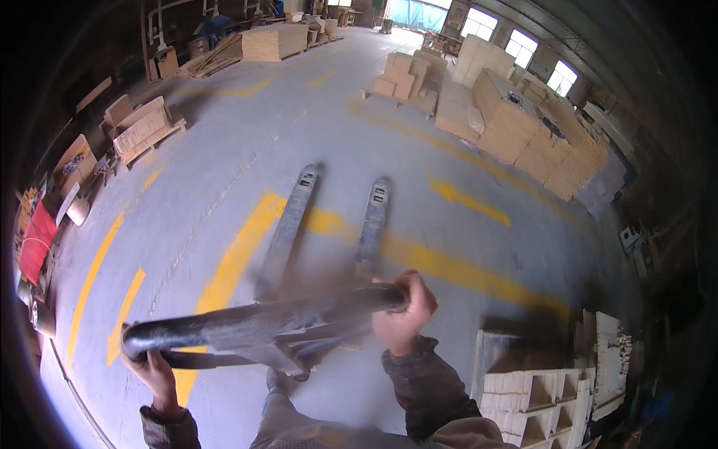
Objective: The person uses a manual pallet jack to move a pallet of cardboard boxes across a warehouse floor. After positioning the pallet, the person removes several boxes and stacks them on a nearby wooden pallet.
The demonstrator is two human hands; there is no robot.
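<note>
pallet truck (258, 329), scuffed metal. black handle (194, 329) nearest, set crosswise, left end lower in view. two worn grey forks (293, 224), bare, side by side, pointing away, low over grey floor (217, 165), crossing yellow marking (239, 262).

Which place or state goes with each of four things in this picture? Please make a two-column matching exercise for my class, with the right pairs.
Things:
1. Black handle
2. Two forks
3. Red sheet
4. Pale compartmented wooden unit

Places and states:
A. Far left of the picture
B. Bearing no load
C. Lower right
D. Gripped by left hand and right hand

Pairs: 1-D, 2-B, 3-A, 4-C
</note>
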